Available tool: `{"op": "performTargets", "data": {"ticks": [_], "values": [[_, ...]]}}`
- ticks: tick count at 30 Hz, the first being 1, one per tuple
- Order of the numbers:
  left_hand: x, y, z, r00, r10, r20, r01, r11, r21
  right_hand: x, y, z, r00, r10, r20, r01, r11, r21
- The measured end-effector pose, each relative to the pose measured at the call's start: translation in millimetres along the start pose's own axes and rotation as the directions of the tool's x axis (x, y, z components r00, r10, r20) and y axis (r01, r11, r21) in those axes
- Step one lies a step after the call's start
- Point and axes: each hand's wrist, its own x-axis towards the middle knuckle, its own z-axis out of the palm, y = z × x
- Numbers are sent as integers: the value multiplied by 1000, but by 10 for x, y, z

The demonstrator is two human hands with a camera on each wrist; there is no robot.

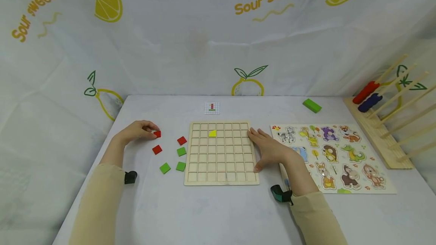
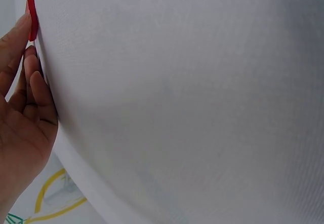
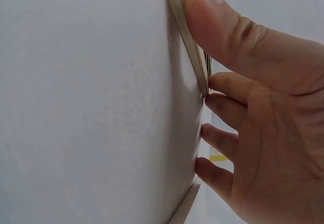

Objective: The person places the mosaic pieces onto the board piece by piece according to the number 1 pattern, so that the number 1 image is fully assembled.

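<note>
At the left of the table my left hand (image 1: 139, 129) pinches a small red square tile (image 1: 157, 134) between thumb and fingertips. In the left wrist view that red tile (image 2: 32, 19) stands on edge by the thumb. Two more red tiles (image 1: 157, 149) and three green tiles (image 1: 165, 168) lie between this hand and a wooden grid board (image 1: 187, 154). One yellow piece with a curved corner (image 1: 212, 134) sits in a cell near the board's top. My right hand (image 1: 270, 149), fingers spread, touches the board's right edge with thumb and fingertips.
Behind the board lies a small pattern card (image 1: 212, 108). An animal puzzle board (image 1: 335, 158) is right of my right hand, partly under that forearm. A wooden peg rack (image 1: 385, 135) stands at the far right, and a green block (image 1: 312, 105) lies at the back.
</note>
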Motion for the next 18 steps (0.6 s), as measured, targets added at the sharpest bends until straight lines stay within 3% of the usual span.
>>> {"op": "performTargets", "data": {"ticks": [9,18], "values": [[48,61,36,998,29,-49,-24,995,100,14,3,16,1000,12,-5,-12,1000,-5],[60,180,40,1000,15,-13,-14,991,131,6,-3,10,1000,10,-3,-10,1000,1]]}}
